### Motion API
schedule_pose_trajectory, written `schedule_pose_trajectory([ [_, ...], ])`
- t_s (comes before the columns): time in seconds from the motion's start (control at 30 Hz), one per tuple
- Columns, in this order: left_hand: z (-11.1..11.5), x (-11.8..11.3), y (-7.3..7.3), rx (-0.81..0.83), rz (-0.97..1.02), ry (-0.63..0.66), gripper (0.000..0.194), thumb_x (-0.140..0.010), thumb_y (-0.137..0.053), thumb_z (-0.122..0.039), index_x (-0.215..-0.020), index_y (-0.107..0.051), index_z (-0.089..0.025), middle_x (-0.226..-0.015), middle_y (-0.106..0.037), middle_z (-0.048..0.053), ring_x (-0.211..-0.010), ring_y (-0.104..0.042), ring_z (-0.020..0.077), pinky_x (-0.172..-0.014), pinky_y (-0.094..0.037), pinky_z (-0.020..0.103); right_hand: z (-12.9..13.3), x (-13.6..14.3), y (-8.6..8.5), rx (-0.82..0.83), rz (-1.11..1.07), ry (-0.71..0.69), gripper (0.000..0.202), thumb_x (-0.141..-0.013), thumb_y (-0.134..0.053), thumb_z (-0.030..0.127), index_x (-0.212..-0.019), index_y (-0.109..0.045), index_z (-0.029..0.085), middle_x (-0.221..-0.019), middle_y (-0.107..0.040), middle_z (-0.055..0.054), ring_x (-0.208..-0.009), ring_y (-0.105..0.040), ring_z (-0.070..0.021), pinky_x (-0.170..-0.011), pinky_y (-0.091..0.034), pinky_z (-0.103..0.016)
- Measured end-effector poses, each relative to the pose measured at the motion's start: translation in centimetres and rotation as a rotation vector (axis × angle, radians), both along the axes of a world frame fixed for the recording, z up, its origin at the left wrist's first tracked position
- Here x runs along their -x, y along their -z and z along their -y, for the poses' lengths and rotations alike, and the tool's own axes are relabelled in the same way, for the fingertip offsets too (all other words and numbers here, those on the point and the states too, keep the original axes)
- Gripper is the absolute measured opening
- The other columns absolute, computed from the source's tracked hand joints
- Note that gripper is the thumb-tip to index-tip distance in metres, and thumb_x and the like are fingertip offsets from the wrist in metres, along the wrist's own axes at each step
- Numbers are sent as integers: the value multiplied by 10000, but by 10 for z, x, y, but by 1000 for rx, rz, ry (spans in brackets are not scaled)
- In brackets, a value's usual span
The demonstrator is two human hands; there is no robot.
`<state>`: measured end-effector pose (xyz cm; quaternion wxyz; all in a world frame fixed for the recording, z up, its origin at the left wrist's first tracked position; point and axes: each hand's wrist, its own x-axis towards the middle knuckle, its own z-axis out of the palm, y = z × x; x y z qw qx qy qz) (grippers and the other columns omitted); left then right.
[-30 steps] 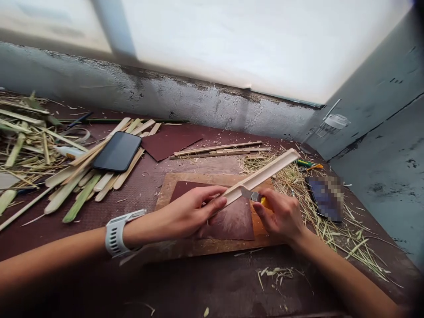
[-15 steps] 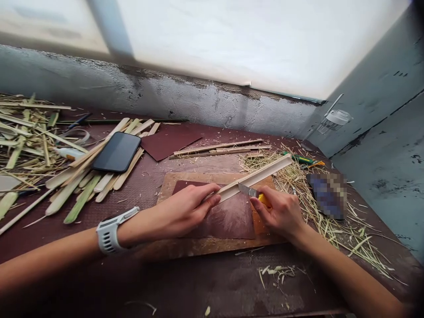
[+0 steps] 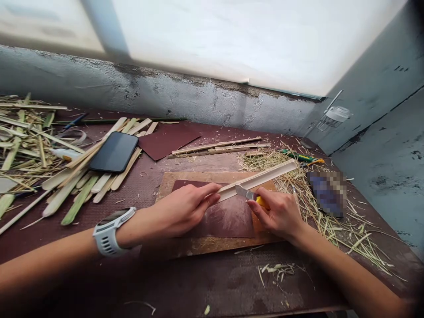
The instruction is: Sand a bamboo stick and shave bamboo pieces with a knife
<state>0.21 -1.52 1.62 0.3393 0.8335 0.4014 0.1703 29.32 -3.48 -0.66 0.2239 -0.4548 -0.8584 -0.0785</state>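
Pale strip (image 3: 261,178): one, grooved, above the wooden board (image 3: 165,185), its far end pointing between two and three o'clock
Left hand (image 3: 185,207): nearly closed, thumb and fingers pinching the strip's near end
Right hand (image 3: 280,210): curled closed around the yellow-handled knife (image 3: 263,202), one blade at the strip's groove
Maroon sheets: two; one (image 3: 228,218) on the board, one (image 3: 165,140) at eleven o'clock from it
Phone (image 3: 114,152): one, dark-screened, on flat slats (image 3: 79,201) at ten o'clock
Pixelated object (image 3: 327,194): one, three o'clock, markings unreadable
Green tool (image 3: 298,156): one, two o'clock, by shavings (image 3: 318,216)
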Motion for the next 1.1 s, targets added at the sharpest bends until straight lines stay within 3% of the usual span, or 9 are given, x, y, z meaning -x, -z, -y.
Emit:
schedule_pose_trajectory([
  [0.23, 1, -1, 0, 69, -32, -3, 381, -1119, -325, -525, -1120, -583, -245, -797, -652, 10, -696, -600, 198, -681, -380, 313, 2, 4, 0, -25, 13, -10, 429, -1047, -494, 530, -765, -580, 219, -583, -584, 15, -505, -530, -129, -540, -315, -287],
  [0.6, 5, -2, -3, 62, -86, -42, 336, -1114, -339, -491, -988, -521, -238, -794, -572, -3, -769, -578, 211, -707, -344, 330, 4, 4, 4, -66, -74, -9, 446, -1038, -500, 561, -738, -542, 235, -550, -530, 29, -481, -483, -123, -523, -303, -278],
  [0.9, 11, -2, 4, -11, -88, 9, 280, -1114, -352, -388, -1002, -549, -224, -826, -584, 3, -725, -552, 178, -695, -350, 314, 3, 2, 0, 150, -92, 32, 477, -1052, -451, 605, -800, -577, 221, -554, -528, 41, -484, -507, -124, -529, -291, -270],
  [1.1, 11, -2, 4, -33, -89, 16, 263, -1105, -371, -381, -999, -555, -226, -809, -580, -1, -702, -542, 170, -681, -350, 307, 1, -1, 5, 140, -114, -15, 469, -1036, -485, 586, -734, -541, 231, -564, -559, 28, -485, -515, -126, -532, -291, -290],
])
